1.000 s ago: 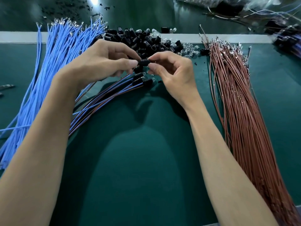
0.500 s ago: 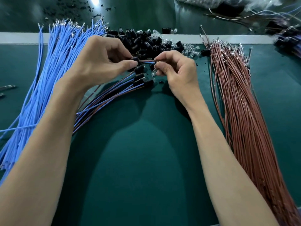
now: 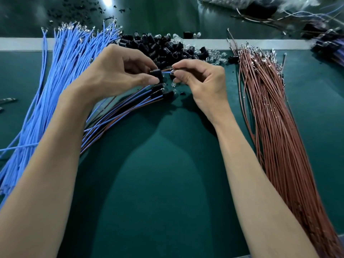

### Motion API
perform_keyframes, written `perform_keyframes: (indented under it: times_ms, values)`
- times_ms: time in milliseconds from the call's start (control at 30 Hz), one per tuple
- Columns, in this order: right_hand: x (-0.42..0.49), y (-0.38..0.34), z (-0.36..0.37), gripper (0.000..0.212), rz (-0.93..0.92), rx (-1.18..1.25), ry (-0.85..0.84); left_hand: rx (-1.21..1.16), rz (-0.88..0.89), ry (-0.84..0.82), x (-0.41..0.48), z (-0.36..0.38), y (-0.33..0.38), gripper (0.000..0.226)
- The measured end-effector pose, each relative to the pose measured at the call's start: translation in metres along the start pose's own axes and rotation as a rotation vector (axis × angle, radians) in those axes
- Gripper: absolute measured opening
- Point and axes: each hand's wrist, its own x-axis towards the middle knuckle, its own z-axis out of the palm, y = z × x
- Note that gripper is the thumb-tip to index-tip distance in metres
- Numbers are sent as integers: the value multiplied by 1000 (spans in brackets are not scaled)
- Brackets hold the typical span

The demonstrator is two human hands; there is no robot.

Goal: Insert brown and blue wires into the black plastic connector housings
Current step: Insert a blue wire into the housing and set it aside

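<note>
My left hand (image 3: 119, 73) pinches a black connector housing (image 3: 157, 75) between thumb and fingers. A short blue wire (image 3: 166, 72) and a brown wire (image 3: 167, 68) run from the housing to my right hand (image 3: 201, 81), which pinches their ends. Just below lie finished housings with blue and brown wires (image 3: 130, 107) fanned toward the lower left. Loose black housings (image 3: 158, 46) are heaped at the back centre. A bundle of blue wires (image 3: 61, 75) lies on the left, and a bundle of brown wires (image 3: 275, 131) on the right.
Small clear bulbs (image 3: 217, 56) are scattered right of the housing heap. A pale strip (image 3: 22, 43) marks the far edge of the green mat (image 3: 167, 183). More wires and dark parts (image 3: 325, 43) lie at the far right.
My hands have drawn slightly apart, and the blue and brown wires now show between them. One second ago both hands were closed together on the housing.
</note>
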Motion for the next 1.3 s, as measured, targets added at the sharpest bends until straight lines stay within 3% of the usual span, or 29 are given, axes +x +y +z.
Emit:
perform_keyframes:
  times_ms: [167,800,1167,1300]
  values:
    - [1,0,0,17,-4,-1,-9,-30,-64,-57,-2,-8,3,16]
    - [1,0,0,23,-6,20,6,-190,-176,-158,2,2,1,37]
    - [0,1,4,31,71,173,-49,-92,-139,-103,6,21,2,34]
    - [-2,-2,2,39,76,155,-158,-164,-128,-141,2,16,1,38]
